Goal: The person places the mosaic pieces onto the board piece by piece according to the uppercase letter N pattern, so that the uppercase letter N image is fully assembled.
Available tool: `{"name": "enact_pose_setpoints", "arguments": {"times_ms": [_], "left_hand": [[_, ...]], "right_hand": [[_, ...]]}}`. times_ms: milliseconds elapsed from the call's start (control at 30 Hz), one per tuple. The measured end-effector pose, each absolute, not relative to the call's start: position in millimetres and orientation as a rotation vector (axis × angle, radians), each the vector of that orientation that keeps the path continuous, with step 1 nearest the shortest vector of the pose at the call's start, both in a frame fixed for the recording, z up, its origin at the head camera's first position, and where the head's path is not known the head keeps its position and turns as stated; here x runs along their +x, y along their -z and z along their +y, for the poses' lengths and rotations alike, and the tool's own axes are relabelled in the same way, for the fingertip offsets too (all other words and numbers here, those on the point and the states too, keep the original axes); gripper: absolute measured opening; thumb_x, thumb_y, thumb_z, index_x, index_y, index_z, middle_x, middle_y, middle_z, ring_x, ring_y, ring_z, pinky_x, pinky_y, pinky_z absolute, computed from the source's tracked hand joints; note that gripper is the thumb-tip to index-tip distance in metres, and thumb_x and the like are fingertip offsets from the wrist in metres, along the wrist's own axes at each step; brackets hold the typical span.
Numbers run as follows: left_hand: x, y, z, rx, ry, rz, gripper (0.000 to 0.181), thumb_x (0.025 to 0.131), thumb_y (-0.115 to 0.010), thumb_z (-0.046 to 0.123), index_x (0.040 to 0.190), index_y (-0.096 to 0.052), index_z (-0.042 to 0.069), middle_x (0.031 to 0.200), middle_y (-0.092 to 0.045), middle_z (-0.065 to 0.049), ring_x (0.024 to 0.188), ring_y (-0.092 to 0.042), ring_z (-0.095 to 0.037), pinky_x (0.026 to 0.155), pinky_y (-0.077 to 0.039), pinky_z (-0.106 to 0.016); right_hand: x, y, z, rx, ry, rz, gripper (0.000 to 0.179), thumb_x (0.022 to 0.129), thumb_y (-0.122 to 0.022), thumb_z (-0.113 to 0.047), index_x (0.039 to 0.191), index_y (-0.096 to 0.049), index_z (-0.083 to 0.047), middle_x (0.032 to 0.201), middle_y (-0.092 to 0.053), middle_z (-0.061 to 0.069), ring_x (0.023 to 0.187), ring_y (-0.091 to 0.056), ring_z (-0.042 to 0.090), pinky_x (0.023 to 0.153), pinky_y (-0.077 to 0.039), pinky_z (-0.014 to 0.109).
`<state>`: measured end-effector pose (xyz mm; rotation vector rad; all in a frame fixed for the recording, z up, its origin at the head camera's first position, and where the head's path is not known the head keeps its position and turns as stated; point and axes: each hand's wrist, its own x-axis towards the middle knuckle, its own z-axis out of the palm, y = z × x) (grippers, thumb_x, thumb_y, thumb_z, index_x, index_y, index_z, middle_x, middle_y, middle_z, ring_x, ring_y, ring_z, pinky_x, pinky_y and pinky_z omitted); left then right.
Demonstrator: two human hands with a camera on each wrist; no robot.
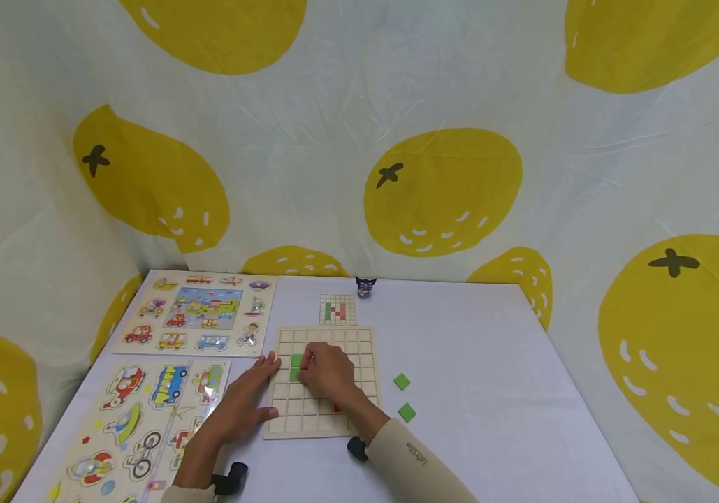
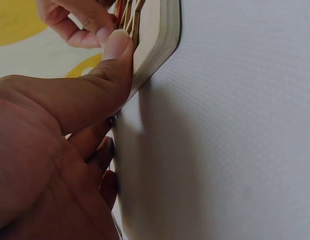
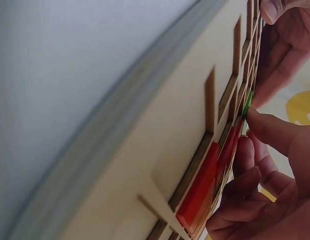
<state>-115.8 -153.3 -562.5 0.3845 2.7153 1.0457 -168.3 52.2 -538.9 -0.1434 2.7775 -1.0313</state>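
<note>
A wooden grid board (image 1: 284,409) lies in the middle of the white table. My left hand (image 1: 244,398) rests along its left edge, fingers spread and fairly straight; the left wrist view shows the thumb (image 2: 117,47) against the rim. Over the board, my right hand (image 1: 329,374) has its thumb and fingertips together at the green square tiles (image 1: 295,374) left of centre. The right wrist view shows it pinching a green tile (image 3: 248,104) at the grid surface. Red tiles (image 3: 197,192) sit in nearby cells, mostly hidden by the right hand in the head view.
Two loose green tiles (image 1: 402,381) lie right of the board. Behind it are a small pattern card (image 1: 337,309) and a dark figurine (image 1: 365,287). Two vehicle puzzle boards (image 1: 205,307) fill the left side. A fruit-printed curtain (image 1: 309,175) hangs behind the table.
</note>
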Motion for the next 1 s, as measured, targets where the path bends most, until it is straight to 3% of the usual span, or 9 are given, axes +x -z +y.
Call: {"name": "enact_pose_setpoints", "arguments": {"times_ms": [467, 700, 1000], "left_hand": [[-114.3, 562.9, -153.3, 0.39, -1.034, 2.714, 0.101, 0.083, -0.089, 0.012, 0.167, -0.034, 0.013, 0.178, -0.021, -0.009, 0.167, -0.014, -0.038, 0.132, -0.018, -0.064], [-114.6, 563.6, -153.1, 0.401, -1.045, 2.717, 0.101, 0.083, -0.089, 0.011, 0.168, -0.033, 0.013, 0.178, -0.021, -0.008, 0.167, -0.013, -0.038, 0.132, -0.018, -0.064], [-115.7, 563.7, -154.4, 0.408, -1.051, 2.715, 0.101, 0.083, -0.089, 0.011, 0.167, -0.034, 0.012, 0.178, -0.022, -0.009, 0.167, -0.014, -0.038, 0.132, -0.019, -0.064]], "right_hand": [[-143.3, 521.8, 88.3, -0.03, 1.224, 2.744, 0.015, 0.086, -0.087, -0.021, 0.092, -0.074, -0.02, 0.075, -0.066, -0.008, 0.068, -0.059, 0.011, 0.055, -0.045, 0.028], [-126.7, 516.2, 126.2, 0.131, 1.321, 2.781, 0.02, 0.083, -0.087, -0.016, 0.099, -0.076, -0.016, 0.085, -0.07, -0.003, 0.079, -0.059, 0.017, 0.059, -0.044, 0.03], [-120.9, 522.4, 173.9, 0.4, 1.308, 2.834, 0.032, 0.079, -0.091, -0.008, 0.106, -0.078, -0.018, 0.1, -0.075, 0.005, 0.08, -0.058, 0.019, 0.067, -0.042, 0.03]]}}
